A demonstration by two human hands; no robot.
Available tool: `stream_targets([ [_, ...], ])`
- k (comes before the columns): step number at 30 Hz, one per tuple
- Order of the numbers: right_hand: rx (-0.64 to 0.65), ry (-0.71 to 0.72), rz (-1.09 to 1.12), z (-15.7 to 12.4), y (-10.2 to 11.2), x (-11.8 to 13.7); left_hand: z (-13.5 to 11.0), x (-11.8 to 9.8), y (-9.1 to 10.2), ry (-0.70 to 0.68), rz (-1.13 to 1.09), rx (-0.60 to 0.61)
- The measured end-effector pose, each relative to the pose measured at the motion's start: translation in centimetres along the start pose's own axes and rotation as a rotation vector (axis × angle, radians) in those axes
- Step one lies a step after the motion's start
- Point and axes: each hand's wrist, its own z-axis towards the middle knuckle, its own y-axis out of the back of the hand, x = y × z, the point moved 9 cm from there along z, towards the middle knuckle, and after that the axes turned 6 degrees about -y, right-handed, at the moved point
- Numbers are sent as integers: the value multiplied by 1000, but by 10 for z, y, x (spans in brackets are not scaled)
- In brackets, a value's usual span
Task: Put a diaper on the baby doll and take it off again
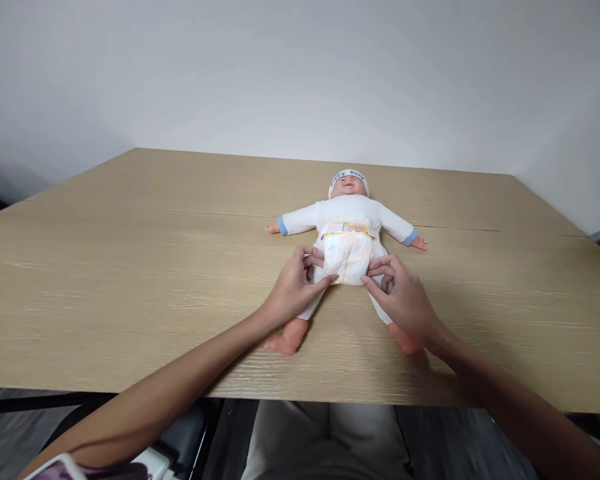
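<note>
A: Where is the doll?
B: It lies face up on the table, head away from the person, arms spread. The diaper covers the front of its hips, over white clothing.
A: State of each grip?
B: Left hand: grasps the diaper's edge beside one leg, between thumb and fingers. Right hand: grasps the opposite edge likewise.

From here I read blue lettering, apparently "Happy Baby", on the hat of the doll, toward the far edge of the table; print on the diaper is too small.
</note>
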Motion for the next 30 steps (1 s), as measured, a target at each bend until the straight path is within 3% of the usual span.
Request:
stream_targets([
  [3,-13,45,-69,-2,2,4,-1,8,1,53,-6,-32],
  [7,-3,119,-146,-5,-2,12,1,8,0,87,25,10],
  [15,-26,-55,37,-3,-1,-2,5,0,-8,87,66,171],
  [20,-32,10,-71,-4,-1,3,6,-6,-14,5,49,207],
  [24,-19,87,-127,-5,-4,10,7,1,-16,54,-82,205],
  [30,51,-26,-13,-2,-6,-4,3,10,-16,189,-309,208],
])
